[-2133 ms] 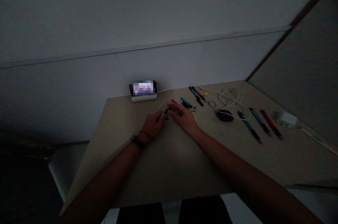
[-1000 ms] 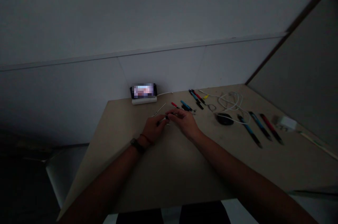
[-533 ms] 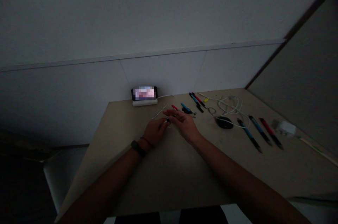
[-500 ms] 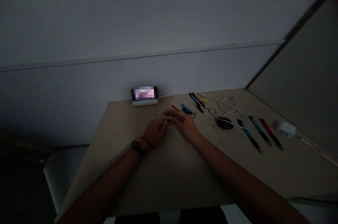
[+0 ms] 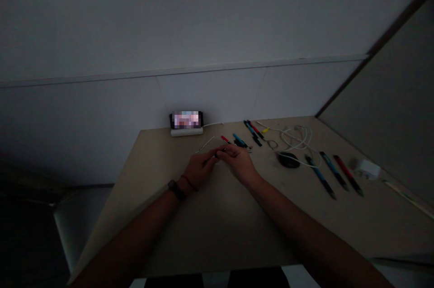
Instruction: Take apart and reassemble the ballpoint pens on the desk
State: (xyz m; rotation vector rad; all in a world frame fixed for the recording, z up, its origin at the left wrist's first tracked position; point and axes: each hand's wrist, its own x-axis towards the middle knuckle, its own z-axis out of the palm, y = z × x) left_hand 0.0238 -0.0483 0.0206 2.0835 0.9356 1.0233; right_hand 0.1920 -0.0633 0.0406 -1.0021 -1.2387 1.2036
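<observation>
Dim room, person seated at a beige tabletop (image 5: 210,215), both forearms stretched forward. Left hand (image 5: 199,169) and right hand (image 5: 239,160) meet near the middle of the far half, fingertips pinched together on a small dark pen part (image 5: 219,153); the left grip is clenched around one end, the right grip grasps the other, the piece held just above the surface. It is too dark and small to tell exactly what the part is. Left wrist carries a dark watch (image 5: 175,187) and a thin red band (image 5: 186,177). Just beyond the hands lie a thin pale rod (image 5: 206,144), a red pen piece (image 5: 224,139) and a blue pen piece (image 5: 240,139). Farther back, a lit phone (image 5: 186,119) leans against the wall on a white base. To the right: a black mouse (image 5: 288,159), a coiled white cable (image 5: 296,136), three pens (image 5: 334,169) side by side, and a white charger (image 5: 365,168) near the edge.
</observation>
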